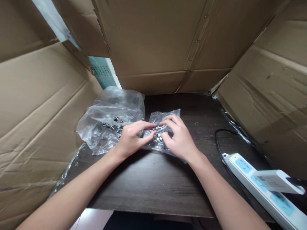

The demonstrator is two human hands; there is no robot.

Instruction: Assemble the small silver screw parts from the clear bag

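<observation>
My left hand (134, 135) pinches a small shiny metal piece (154, 128), which looks like a bolt or screw, between thumb and fingertips. Close on its right, my right hand (177, 135) has its thumb and fingers apart, with the fingertips by the piece; whether they touch it I cannot tell. Under both hands lies a small clear plastic bag (168, 113) with several small metal and whitish parts (160, 138) on or in it. Left of my left hand, a larger clear plastic bag (112, 108) holds a heap of small dark and silvery metal parts (117, 120).
Cardboard walls (153, 38) enclose the dark wooden table (153, 182) at the back and both sides. At the right lies a white power strip (251, 185) with a plugged-in white adapter (275, 180) and a black cable (217, 143). A greenish printed sheet (103, 72) shows through a gap.
</observation>
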